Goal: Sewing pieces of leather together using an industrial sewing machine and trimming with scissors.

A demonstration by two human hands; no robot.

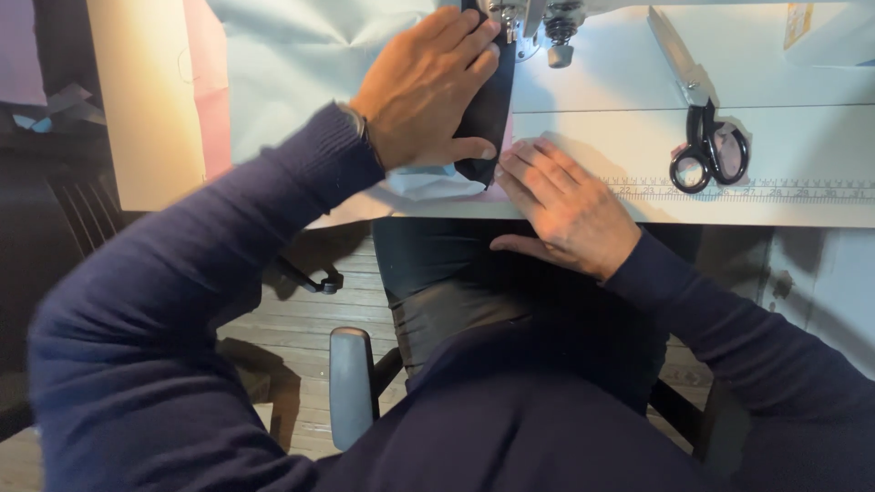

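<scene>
Hands rest flat on our white sewing table point(775, 214). We press our left hand point(427, 87), fingers spread and not gripping, on a long strip of black cloth point(488, 114) that runs up to the metal foot of the sewing machine point(558, 36). Our right hand point(563, 205) lies open just beside the strip's near end. Pale blue cloth point(301, 55) lies under the left hand. Black-handled scissors point(702, 128) sit well apart on the right

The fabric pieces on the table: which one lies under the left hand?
The black fabric strip, which runs toward the sewing machine needle. The left hand presses it flat. The light blue fabric lies beside and beneath it.
</scene>
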